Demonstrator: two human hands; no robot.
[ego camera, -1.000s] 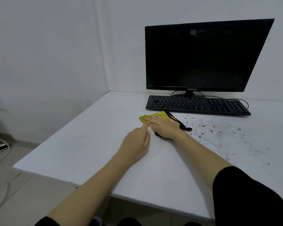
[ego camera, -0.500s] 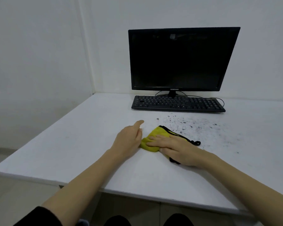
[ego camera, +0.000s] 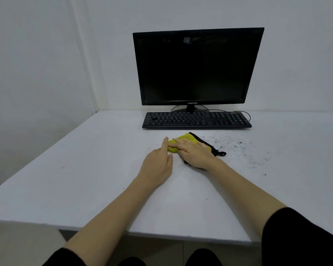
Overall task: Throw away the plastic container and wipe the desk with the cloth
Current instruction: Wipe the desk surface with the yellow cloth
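Pressing flat, right hand (ego camera: 196, 154) hides cloth (ego camera: 191, 136) (mostly).

The desk (ego camera: 85, 179) is a smooth, matt white board, dusted with gritty dark specks (ego camera: 238, 144) at 3 o'clock of the cloth (ego camera: 188, 138), a fuzzy yellow fabric with a black bound edge. At 12 o'clock, the keyboard (ego camera: 196, 120) is matt black plastic; the monitor (ego camera: 196, 68) has a faintly reflective dark screen and a glossy plastic bezel.

Your monitor (ego camera: 196, 68) stands at the desk's (ego camera: 85, 169) far edge, with the keyboard (ego camera: 196, 120) just before it. Before the keyboard lies the cloth (ego camera: 187, 138), under your right hand (ego camera: 194, 153). Your left hand (ego camera: 158, 166) rests on the desk just left of it. Specks (ego camera: 238, 144) lie to its right.
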